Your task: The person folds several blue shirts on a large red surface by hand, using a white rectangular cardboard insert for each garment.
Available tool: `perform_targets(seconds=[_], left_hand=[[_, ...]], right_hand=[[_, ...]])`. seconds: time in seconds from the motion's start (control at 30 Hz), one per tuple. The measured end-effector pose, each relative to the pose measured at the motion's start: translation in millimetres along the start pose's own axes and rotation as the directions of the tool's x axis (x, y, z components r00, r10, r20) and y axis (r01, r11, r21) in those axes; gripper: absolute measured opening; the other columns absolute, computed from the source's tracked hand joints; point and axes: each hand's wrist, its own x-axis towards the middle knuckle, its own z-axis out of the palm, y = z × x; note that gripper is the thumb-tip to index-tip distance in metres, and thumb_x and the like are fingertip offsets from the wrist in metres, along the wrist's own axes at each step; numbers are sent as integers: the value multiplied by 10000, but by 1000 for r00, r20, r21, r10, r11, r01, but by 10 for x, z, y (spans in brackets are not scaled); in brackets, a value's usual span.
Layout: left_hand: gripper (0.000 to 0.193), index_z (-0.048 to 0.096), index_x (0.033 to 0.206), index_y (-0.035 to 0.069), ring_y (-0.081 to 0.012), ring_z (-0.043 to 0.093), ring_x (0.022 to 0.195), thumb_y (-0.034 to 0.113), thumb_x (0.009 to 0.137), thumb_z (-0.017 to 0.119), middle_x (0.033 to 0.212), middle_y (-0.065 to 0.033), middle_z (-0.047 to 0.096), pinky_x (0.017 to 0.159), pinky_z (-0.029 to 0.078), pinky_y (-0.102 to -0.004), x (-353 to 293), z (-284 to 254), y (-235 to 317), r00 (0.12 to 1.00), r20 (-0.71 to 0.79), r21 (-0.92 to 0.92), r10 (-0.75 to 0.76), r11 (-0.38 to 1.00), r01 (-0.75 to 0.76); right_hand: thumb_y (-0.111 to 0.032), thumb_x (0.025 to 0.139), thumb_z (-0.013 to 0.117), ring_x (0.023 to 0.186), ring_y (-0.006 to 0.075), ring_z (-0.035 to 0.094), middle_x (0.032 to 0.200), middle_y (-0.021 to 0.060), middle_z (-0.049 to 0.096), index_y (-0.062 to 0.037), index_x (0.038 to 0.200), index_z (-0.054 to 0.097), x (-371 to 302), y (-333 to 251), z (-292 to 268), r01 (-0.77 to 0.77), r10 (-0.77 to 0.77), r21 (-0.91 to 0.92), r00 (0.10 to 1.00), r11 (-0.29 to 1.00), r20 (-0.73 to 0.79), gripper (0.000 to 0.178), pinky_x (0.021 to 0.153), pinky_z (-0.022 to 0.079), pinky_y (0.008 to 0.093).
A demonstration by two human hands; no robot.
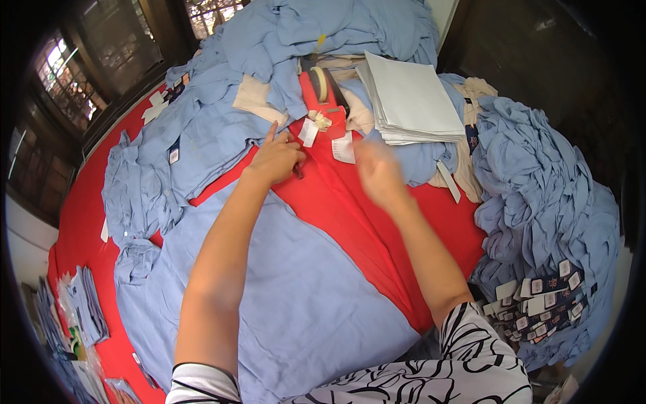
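Observation:
My left hand (274,160) rests on the red cloth (309,202), its index finger stretched out and the other fingers bent. Its fingertip reaches a beige cloth piece (257,101). My right hand (378,172) is smeared by motion, so its fingers cannot be read. Beside it lies a white paper tag (343,148). Between the hands, another white tag (308,132) lies by a crumpled cream scrap (319,121). Just beyond stands a tape dispenser (321,86) with a yellowish roll. A light-blue garment (289,283) is spread flat beneath my forearms.
A stack of pale sheets (414,101) sits at the far right. Heaped blue garments (538,161) with several dark tags (545,299) rise on the right. More blue garments (323,27) pile up at the back. Folded, bagged garments (87,306) are at the left edge.

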Motion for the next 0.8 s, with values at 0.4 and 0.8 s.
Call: perform_targets(seconds=[0.4, 0.8], left_hand=[[315, 668, 1108, 106, -338, 483, 1266, 161, 801, 707, 1252, -130, 581, 1097, 324, -575, -2034, 127, 1102, 708, -453, -363, -541, 838, 408], [342, 633, 1214, 67, -348, 538, 1173, 174, 890, 652, 1239, -144, 603, 1017, 409, -481, -6380, 407, 1177, 81, -554, 14, -828, 88, 996]], right_hand=[[-340, 923, 552, 1184, 420, 574, 1235, 292, 610, 33, 1249, 609, 1098, 1257, -427, -94, 296, -496, 891, 863, 346, 499, 1017, 436, 450], [-24, 964, 509, 913, 156, 626, 986, 82, 678, 57, 1141, 629, 212, -2867, -341, 133, -395, 481, 772, 867, 498, 228, 839, 478, 278]])
